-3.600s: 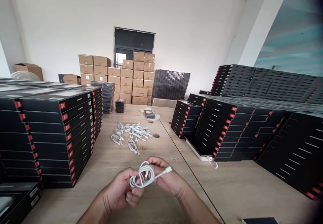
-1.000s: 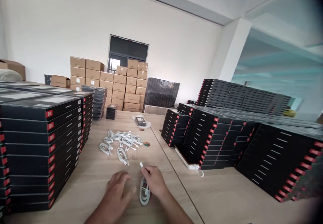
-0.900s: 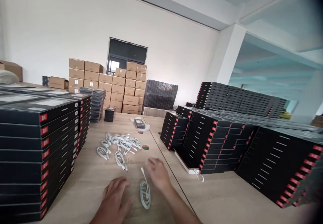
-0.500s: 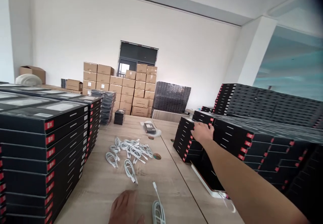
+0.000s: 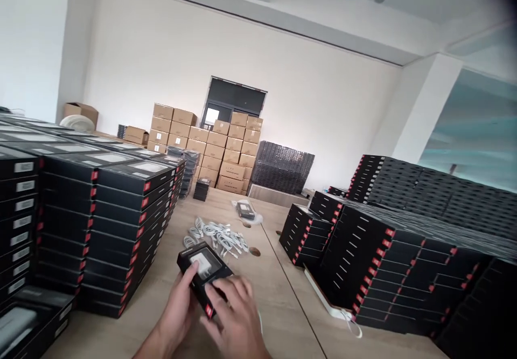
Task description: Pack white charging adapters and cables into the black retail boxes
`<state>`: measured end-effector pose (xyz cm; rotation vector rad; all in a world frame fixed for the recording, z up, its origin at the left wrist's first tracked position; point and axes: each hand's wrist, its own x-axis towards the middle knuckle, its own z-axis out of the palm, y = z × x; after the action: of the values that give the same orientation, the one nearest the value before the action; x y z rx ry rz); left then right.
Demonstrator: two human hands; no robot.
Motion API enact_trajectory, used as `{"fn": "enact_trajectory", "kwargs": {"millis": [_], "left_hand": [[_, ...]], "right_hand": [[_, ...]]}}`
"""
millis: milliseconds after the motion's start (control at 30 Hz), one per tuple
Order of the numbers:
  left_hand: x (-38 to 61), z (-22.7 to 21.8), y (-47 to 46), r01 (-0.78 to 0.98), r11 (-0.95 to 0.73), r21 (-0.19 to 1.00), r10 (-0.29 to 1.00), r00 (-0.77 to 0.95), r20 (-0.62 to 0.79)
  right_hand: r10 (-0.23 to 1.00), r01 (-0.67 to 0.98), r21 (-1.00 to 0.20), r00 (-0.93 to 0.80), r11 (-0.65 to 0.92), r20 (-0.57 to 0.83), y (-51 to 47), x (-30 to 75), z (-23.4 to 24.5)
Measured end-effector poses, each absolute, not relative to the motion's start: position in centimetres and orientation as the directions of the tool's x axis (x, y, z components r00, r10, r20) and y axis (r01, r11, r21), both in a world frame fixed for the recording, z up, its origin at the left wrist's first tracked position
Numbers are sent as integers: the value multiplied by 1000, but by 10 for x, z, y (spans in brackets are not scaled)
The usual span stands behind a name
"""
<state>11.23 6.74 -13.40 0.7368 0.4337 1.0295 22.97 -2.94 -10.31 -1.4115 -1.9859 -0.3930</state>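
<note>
A flat black box (image 5: pixel 201 269) with a white charger pictured on its lid and a red tab at its near corner is held above the wooden table (image 5: pixel 278 299). My left hand (image 5: pixel 177 308) grips its left edge from below, thumb on the side. My right hand (image 5: pixel 234 316) lies on its near end with fingers curled over the lid. A heap of coiled white cables (image 5: pixel 218 236) lies on the table just beyond the box. The single coiled cable seen earlier is hidden behind my hands.
Tall stacks of identical black boxes stand at the left (image 5: pixel 109 229) and at the right (image 5: pixel 363 251). Brown cartons (image 5: pixel 210 146) and dark trays (image 5: pixel 283 167) are piled by the far wall. A white power strip (image 5: pixel 327 302) lies under the right stack.
The coiled cable was laid on the table. My right hand reached to the right stack, and now both hands hold a black box taken from it. The view tilted up and left.
</note>
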Motion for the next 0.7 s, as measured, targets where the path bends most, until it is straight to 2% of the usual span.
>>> {"fn": "enact_trajectory", "kwargs": {"millis": [33,100,167,233,300,433,533,633,700], "left_hand": [[107,-131,69,-639,320,700,899,438,-12],[99,-126,68,-653,323,685,911,410,-39],[95,-122,65,-630,344,696,884,468,-13],[96,-117,61,-586,337,737,854,520,24],[100,-110,58,-556,241,796,884,464,56],[106,-99,53,-470,-61,881,946,255,201],[101,-94,53,-367,-186,911,939,207,276],[90,-93,54,-108,-439,892,878,160,451],[84,-92,52,120,-663,739,740,254,623]], "right_hand": [[736,894,-232,-145,384,661,-32,222,-113],[766,789,-525,113,318,633,-35,218,-126],[816,552,-798,330,241,475,-33,221,-130],[889,337,-920,331,202,317,-31,224,-130],[901,306,-930,313,206,302,-29,224,-130],[812,595,-792,391,137,434,-27,215,-132],[837,667,-721,276,187,473,-25,210,-133],[847,472,-831,274,295,456,-24,211,-125],[846,269,-917,372,296,382,-26,217,-116]]}}
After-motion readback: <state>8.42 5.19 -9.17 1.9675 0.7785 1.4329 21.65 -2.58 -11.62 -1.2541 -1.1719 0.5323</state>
